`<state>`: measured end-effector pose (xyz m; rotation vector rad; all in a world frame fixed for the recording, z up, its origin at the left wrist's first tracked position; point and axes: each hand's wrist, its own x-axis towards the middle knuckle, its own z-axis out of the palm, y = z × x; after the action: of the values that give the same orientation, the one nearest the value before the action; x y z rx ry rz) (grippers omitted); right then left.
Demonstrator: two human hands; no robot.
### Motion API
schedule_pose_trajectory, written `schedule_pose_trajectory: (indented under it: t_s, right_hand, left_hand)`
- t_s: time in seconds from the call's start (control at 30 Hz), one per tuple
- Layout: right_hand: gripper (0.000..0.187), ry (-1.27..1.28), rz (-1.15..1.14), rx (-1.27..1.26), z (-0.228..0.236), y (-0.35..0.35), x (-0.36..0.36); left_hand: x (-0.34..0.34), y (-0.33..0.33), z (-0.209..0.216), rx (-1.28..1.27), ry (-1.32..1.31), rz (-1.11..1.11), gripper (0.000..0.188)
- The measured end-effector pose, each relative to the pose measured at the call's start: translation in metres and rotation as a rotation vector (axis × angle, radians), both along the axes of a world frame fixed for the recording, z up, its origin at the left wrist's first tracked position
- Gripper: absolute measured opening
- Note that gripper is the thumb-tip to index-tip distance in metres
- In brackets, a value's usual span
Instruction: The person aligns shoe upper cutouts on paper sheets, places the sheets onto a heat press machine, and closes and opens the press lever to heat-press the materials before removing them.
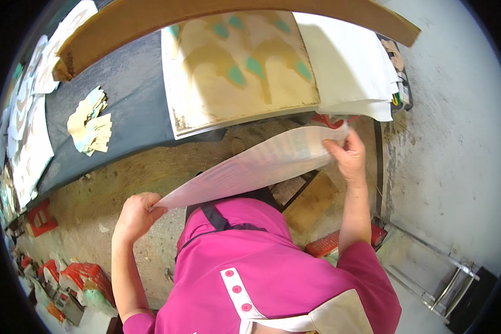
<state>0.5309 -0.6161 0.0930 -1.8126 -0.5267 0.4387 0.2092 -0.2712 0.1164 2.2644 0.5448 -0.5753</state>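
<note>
A thin, whitish, translucent sheet (256, 164) with faint markings hangs bowed in front of my body, held at its two ends. My left hand (139, 214) is closed on its lower left corner. At the upper right corner, my right hand (349, 156) pinches the sheet between thumb and fingers. Beyond it, on the table, lies a flat cream board (206, 106) with tan curved shapes and teal patches. A stack of white sheets (348, 72) lies to the right of this board, its front edge hanging over the table edge.
A dark cloth (139, 83) covers the table, with pale yellow cut pieces (92, 125) on the left. A brown beam (228, 19) crosses above the far side. Red crates (86, 275) stand on the floor at lower left; a metal-framed stand (451, 278) is at lower right.
</note>
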Motion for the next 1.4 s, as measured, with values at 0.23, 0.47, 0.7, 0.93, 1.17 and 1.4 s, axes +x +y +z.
schedule_pose_trajectory:
  t_s: [0.23, 0.47, 0.7, 0.93, 1.17, 1.4]
  right_hand:
    - [0.031, 0.079, -0.012, 0.021, -0.001, 0.023, 0.091]
    - [0.016, -0.261, -0.026, -0.431, -0.075, 0.065, 0.265]
    - [0.016, -0.448, 0.037, -0.239, -0.060, 0.113, 0.381]
    - [0.018, -0.582, 0.002, -0.030, -0.049, 0.099, 0.439]
    - [0.021, -0.714, -0.107, 0.150, -0.011, 0.046, 0.452]
    - [0.009, -0.757, -0.423, 0.305, 0.105, 0.016, 0.415]
  left_hand:
    - [0.031, 0.064, -0.004, -0.279, -0.160, 0.499, 0.026]
    - [0.114, 0.150, -0.054, -0.429, -0.742, 0.948, 0.049]
    - [0.124, 0.120, -0.073, -0.430, -0.737, 1.141, 0.051]
    - [0.140, 0.124, -0.084, -0.488, -0.670, 1.267, 0.054]
    - [0.147, 0.155, -0.113, -0.614, -0.592, 1.318, 0.056]
    - [0.122, 0.105, -0.106, -0.742, -0.400, 1.270, 0.060]
